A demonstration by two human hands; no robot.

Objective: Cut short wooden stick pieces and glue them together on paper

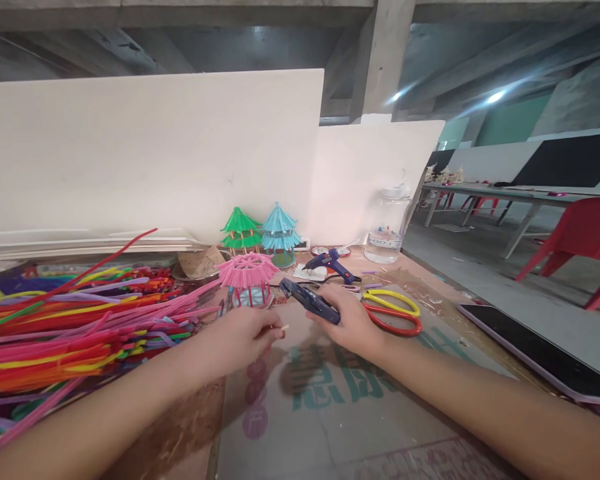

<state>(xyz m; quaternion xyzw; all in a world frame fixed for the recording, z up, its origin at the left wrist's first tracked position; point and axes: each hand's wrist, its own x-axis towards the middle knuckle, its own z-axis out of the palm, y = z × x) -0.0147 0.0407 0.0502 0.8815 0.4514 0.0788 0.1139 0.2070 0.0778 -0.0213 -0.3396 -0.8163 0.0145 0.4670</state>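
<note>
Gripping the dark blue glue gun [310, 301] around its body, the right hand [350, 325] has its fingers wrapped over the handle, the nozzle pointing left toward the pink pavilion model [249, 280] standing just beyond. The left hand [243, 333] is curled with thumb and fingertips pinched on a small pale stick [283, 327], only the tip of which shows past the knuckles. The gun looks like rigid plastic, light enough for one hand, best taken by the handle and kept clear of the nozzle end, which may be hot. The stick seems stiff but thin, so a light pinch near its end suits it, and it would likely snap or slip if squeezed hard. The pink model, apparently built of fine straws or pipe-cleaner pieces, is probably very light and easily crushed, safer steadied at its base than by its fringed roof. To the left, a heap of coloured pipe cleaners [75, 327] lies on the worktable [360, 427]; yellow-and-red scissors [393, 312] lie just beside the right hand, and a second glue gun [330, 263] rests farther back near the green and blue pavilion models [263, 233]. Most of the stick is hidden inside the left fist, the gun's trigger is covered by the right fingers, and a dark tablet [540, 353] is cut off at the right edge.
</note>
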